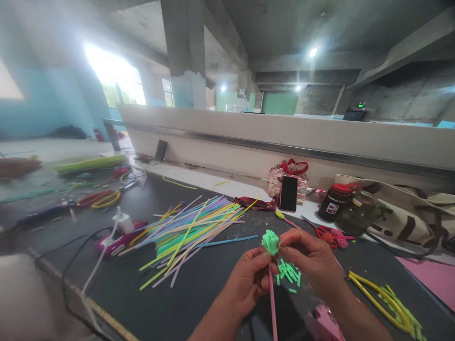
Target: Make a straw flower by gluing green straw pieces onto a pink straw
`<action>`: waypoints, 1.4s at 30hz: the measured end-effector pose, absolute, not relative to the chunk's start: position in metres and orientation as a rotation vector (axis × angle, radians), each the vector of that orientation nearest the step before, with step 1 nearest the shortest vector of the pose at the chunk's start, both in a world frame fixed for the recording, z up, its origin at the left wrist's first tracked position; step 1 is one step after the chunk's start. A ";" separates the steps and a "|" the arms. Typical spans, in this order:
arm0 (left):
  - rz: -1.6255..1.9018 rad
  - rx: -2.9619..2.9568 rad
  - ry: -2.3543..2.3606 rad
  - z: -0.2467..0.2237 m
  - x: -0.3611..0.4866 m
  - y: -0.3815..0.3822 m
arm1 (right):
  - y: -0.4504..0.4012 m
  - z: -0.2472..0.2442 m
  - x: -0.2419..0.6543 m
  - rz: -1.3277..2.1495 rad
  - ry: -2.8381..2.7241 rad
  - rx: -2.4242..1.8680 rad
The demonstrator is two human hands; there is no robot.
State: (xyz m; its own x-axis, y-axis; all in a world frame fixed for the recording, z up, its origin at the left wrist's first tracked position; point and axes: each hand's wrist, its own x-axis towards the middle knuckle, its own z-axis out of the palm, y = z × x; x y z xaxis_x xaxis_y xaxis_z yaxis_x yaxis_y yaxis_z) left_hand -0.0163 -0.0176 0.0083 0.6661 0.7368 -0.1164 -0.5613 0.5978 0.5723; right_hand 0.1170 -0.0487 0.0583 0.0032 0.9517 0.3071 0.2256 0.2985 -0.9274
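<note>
My left hand (254, 272) is closed around the top of a pink pipe-cleaner stem (272, 303), just under a mint-green fluffy flower head (270, 241). That head looks made of short pieces bunched together. From the right, my right hand (309, 255) pinches the edge of the flower head between thumb and fingers; whether a loose piece sits between the fingertips is hidden. On the dark table below and behind the stem lie several short green cut pieces (288, 273). A spread pile of long pastel pipe cleaners (192, 229) lies to the left of my hands.
Yellow-handled scissors (380, 303) lie at right beside yellow-green pieces (401, 308). Behind stand a phone (288, 193), a dark red-lidded jar (334, 202), a glass jug (360, 213) and red-handled scissors (327, 237). A white plug (123, 221) with cables sits on a purple power strip (112, 241) at left.
</note>
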 end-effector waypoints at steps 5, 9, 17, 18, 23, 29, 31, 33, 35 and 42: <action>0.776 0.540 0.382 0.007 -0.017 -0.016 | -0.051 0.059 0.115 0.610 -1.619 -1.164; 0.796 0.558 0.430 0.006 -0.017 -0.016 | -0.051 0.060 0.113 0.470 -1.705 -1.183; 0.811 0.583 0.460 0.005 -0.017 -0.014 | -0.052 0.060 0.112 0.439 -1.754 -1.194; 0.808 0.585 0.460 0.005 -0.017 -0.014 | -0.052 0.060 0.112 0.434 -1.759 -1.198; 0.802 0.596 0.462 0.007 -0.017 -0.015 | -0.052 0.059 0.113 0.438 -1.757 -1.190; 0.807 0.611 0.476 0.005 -0.016 -0.015 | -0.050 0.055 0.114 0.389 -1.781 -1.172; 0.809 0.614 0.471 0.005 -0.016 -0.015 | -0.052 0.056 0.114 0.351 -1.807 -1.171; 0.827 0.592 0.474 0.005 -0.016 -0.015 | -0.056 0.057 0.113 0.330 -1.810 -1.186; 0.859 0.561 0.483 0.007 -0.017 -0.016 | -0.059 0.058 0.113 0.364 -1.717 -1.234; 0.921 0.619 0.475 0.014 -0.020 -0.022 | -0.054 0.048 0.107 1.052 -1.393 -1.083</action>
State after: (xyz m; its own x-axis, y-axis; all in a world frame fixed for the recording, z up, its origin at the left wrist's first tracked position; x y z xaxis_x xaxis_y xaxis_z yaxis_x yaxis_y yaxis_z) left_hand -0.0202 -0.0216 0.0143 0.5251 0.8432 -0.1155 -0.5830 0.4553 0.6729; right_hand 0.1072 -0.0537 0.0485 -0.0579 0.9770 0.2052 0.0700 0.2090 -0.9754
